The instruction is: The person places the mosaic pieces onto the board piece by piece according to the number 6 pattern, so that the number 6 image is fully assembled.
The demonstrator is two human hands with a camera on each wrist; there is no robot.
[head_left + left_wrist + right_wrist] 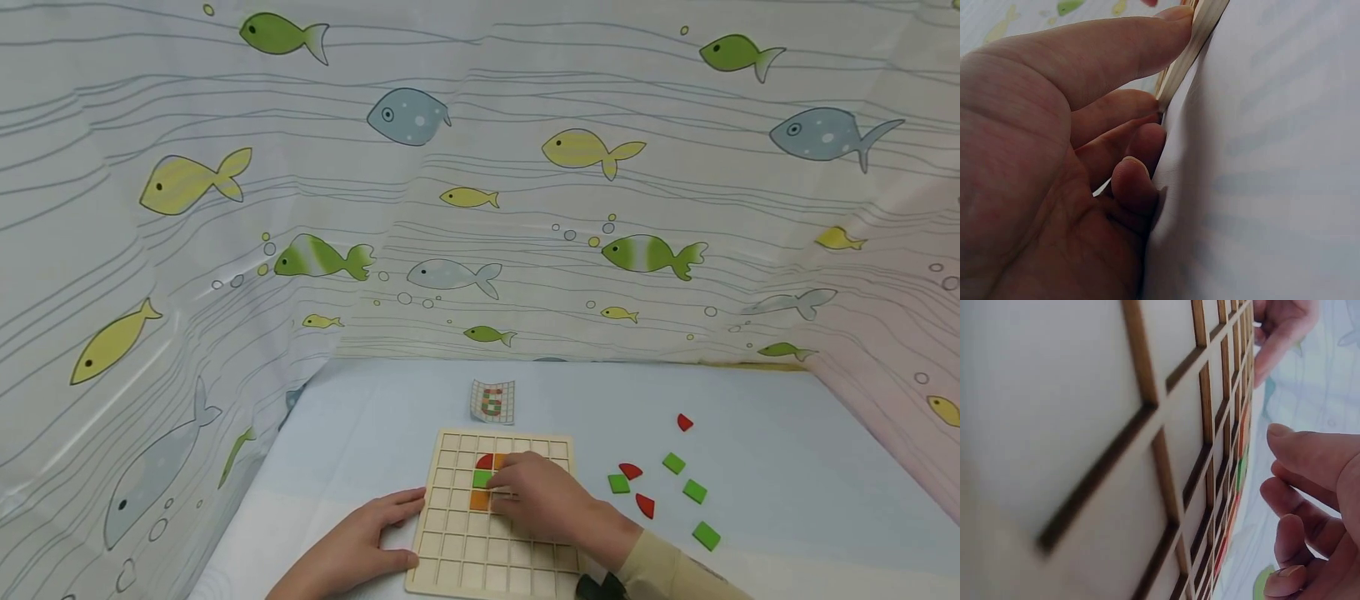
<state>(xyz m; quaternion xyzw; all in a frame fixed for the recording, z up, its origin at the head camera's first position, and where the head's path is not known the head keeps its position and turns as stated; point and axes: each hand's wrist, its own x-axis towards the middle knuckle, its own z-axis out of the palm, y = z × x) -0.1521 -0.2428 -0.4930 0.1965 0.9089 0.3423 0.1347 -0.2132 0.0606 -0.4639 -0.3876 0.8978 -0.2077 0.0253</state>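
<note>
A wooden grid board (442, 550) lies flat in front of me, with a red quarter-round tile (484, 460), an orange tile (479, 500) and a green tile (482, 479) set in its cells. More orange shows beside the red one, partly covered by my right hand (543, 493). That hand hovers over the board, fingers loosely bent; in the right wrist view, thumb and fingertips (1280, 430) stand apart with nothing between them. My left hand (363, 537) rests at the board's left side, thumb and fingertips touching its edge, as the left wrist view shows up close.
Right of the board lie loose red quarter-round tiles (645, 506) and several green square tiles (695, 491). Behind the board is a small paper card (492, 402) with a coloured grid pattern. A white cloth (390, 417) covers the table; a fish-printed curtain (525, 250) encloses it.
</note>
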